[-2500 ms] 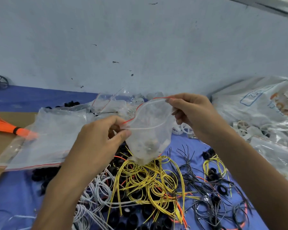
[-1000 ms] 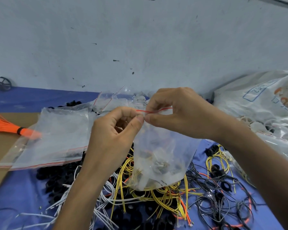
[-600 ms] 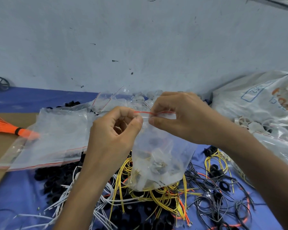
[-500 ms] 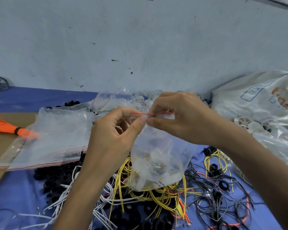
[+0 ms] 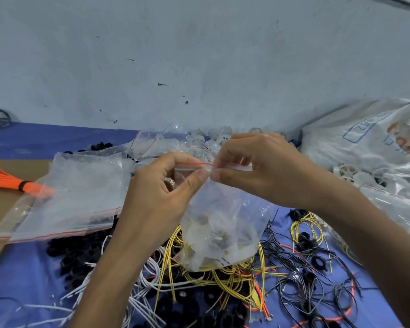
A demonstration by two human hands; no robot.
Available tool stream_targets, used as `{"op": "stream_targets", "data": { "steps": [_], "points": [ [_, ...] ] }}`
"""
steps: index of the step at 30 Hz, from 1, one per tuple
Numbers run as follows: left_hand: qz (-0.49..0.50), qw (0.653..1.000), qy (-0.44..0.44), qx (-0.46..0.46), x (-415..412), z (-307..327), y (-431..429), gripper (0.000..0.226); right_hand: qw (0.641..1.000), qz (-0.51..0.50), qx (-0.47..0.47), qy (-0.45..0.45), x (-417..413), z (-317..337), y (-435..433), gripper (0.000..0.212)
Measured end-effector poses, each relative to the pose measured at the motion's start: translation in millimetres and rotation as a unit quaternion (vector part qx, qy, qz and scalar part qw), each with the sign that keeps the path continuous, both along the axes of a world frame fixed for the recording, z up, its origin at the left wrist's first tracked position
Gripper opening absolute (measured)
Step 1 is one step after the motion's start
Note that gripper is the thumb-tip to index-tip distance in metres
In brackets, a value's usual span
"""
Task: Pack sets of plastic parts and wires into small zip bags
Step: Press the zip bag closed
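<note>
The red zip strip (image 5: 192, 164) is pinched at centre frame between thumb and forefinger of the left hand (image 5: 161, 192) and of the right hand (image 5: 258, 171). The small zip bag (image 5: 225, 209) (plastic parts (image 5: 219, 237) dimly seen inside) hangs below the fingers, over yellow wires (image 5: 173, 256). Sealing appears to be in hand. Next, the pinch should be run along the strip.

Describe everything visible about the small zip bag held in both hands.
The small zip bag is clear, crinkled plastic with a red line along its zip top. It hangs upright, its bottom bulging with pale plastic parts. The left hand and right hand pinch the zip strip, thumbs almost meeting. Below it lie the yellow wires.
</note>
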State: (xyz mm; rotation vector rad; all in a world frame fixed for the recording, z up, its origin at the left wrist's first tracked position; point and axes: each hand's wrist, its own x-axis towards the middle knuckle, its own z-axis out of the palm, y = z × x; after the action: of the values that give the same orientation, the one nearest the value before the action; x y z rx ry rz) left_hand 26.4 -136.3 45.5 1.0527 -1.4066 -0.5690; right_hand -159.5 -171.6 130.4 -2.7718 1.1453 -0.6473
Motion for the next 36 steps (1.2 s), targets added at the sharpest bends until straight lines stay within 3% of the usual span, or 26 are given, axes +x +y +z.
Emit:
{"op": "stream_targets", "data": {
  "steps": [13, 21, 27, 32, 36],
  "points": [
    [0.018, 0.999, -0.032, -0.016, 1, 1, 1, 0.015, 1.0, -0.001, -0.025, 0.016, -2, -4, 2, 0.011],
    [0.053, 0.997, -0.051, -0.022, 3, 4, 2, 0.007, 0.999, -0.017, -0.032, 0.012, -15, -5, 2, 0.012],
    [0.071, 0.988, -0.133, -0.04, -3, 7, 6, 0.008, 0.999, -0.006, -0.043, 0.009, -13, -8, 5, 0.01],
    [0.085, 0.991, -0.094, -0.038, 2, 3, 2, 0.003, 0.999, -0.03, -0.028, -0.015, -28, -5, 2, 0.012],
    [0.096, 0.993, -0.067, -0.024, 7, 2, -2, 0.006, 0.994, -0.056, 0.027, -0.093, -46, -6, -2, 0.002]
  ]
}}
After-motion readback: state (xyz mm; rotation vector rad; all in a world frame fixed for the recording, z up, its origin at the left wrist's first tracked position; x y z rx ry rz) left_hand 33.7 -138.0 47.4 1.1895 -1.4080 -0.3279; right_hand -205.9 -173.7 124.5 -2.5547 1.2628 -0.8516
